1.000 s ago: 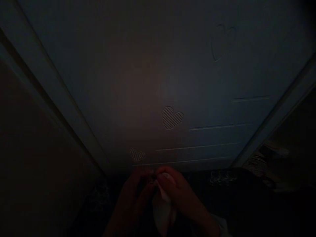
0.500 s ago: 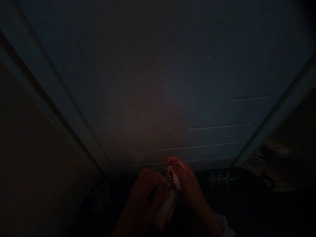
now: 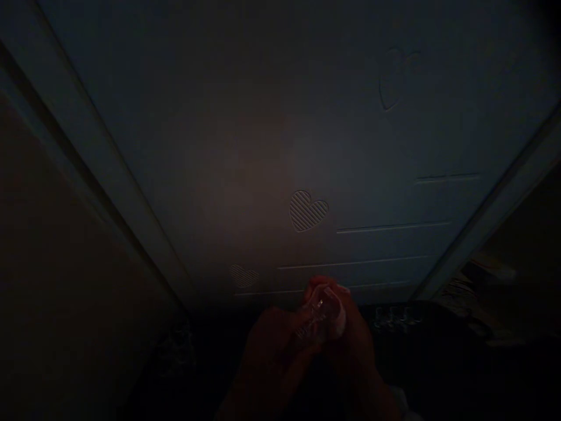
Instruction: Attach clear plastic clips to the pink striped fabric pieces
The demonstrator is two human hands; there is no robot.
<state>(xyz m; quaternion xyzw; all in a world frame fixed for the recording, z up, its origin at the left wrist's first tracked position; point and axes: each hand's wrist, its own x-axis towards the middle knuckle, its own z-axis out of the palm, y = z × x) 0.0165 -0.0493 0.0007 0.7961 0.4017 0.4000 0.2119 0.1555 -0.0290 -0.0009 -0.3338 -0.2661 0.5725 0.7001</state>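
Note:
The picture is very dark. At the lower middle, both hands meet around a clear, shiny glass-like object (image 3: 319, 310), with a pale cloth (image 3: 338, 313) against its right side. My right hand (image 3: 355, 336) is wrapped round the cloth and the object from the right and behind. From the left, my left hand (image 3: 278, 336) closes its fingers on the near, left part of the clear object. Its exact shape is hard to make out in the gloom.
Behind the hands stands a pale panel (image 3: 219, 164) with grooved hearts (image 3: 307, 210) and horizontal lines. Small clear looped items (image 3: 397, 317) lie on a dark surface at its foot. Blurred pale items (image 3: 491, 269) are at the right.
Both hands have shifted slightly right. The clear object now shows more between them, and less of the cloth hangs below the hands.

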